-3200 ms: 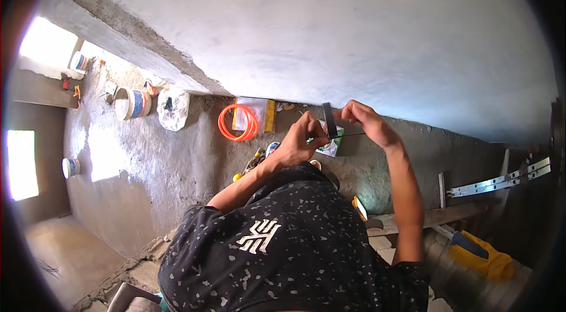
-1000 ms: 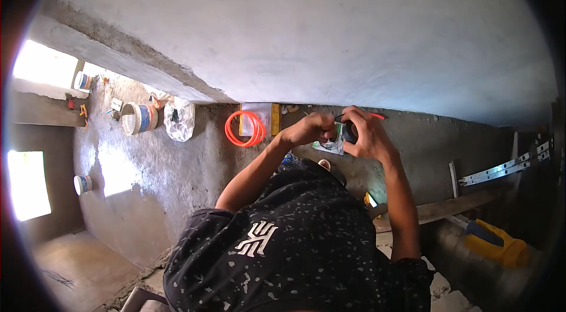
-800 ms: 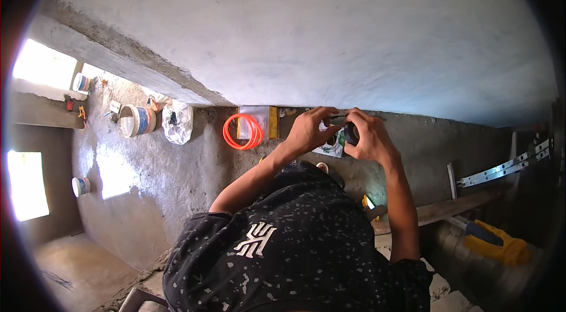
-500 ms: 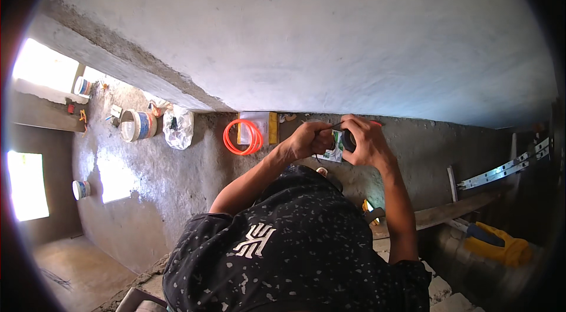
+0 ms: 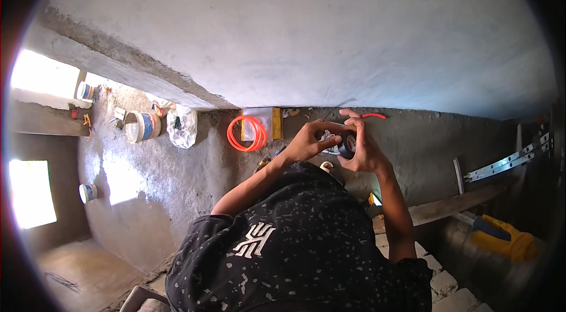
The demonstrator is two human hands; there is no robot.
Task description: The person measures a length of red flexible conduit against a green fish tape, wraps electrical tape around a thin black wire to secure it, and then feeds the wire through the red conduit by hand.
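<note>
One lg grey wall [image 5: 318, 35] runs along far side of the orange hose coil [image 5: 265, 133], ref. pt. for all below. Concrete floor [image 5: 194, 188] lies under & around hose. Speckled black T-shirt [image 5: 327, 223] on the person: nearer side, R of hose. Metal ladder [image 5: 510, 162]: well off to R of hose; wood plank [image 5: 460, 204] also R, nearer than ladder. White bucket [image 5: 148, 126] w/ blue on its side: L of hose, see-thru plastic bag [image 5: 183, 129] btwn bucket & hose. Hose partly overlaps a flat packet [image 5: 276, 123] w/ yellow edges.

L hand [image 5: 309, 142], R of hose: fingers half-curled, thumb out to the roll's edge; can't tell if it's pinching anything. R hand [image 5: 368, 153], farther R: thumb & fingers curled round black tape roll [image 5: 346, 145], index raised. So roll's R of hose, up off floor, btwn the 2 hands.

Vs 0.5 s ago: L was near a fist, apart from roll, thin dark strand btwn hands; now L thumb's in at roll. Roll was mostly hid by R fingers; now its pale face shows. Red strip [image 5: 374, 116], just past R hand, shows more; can't tell if held or on floor. Hose, bag, bucket: no real chg.
</note>
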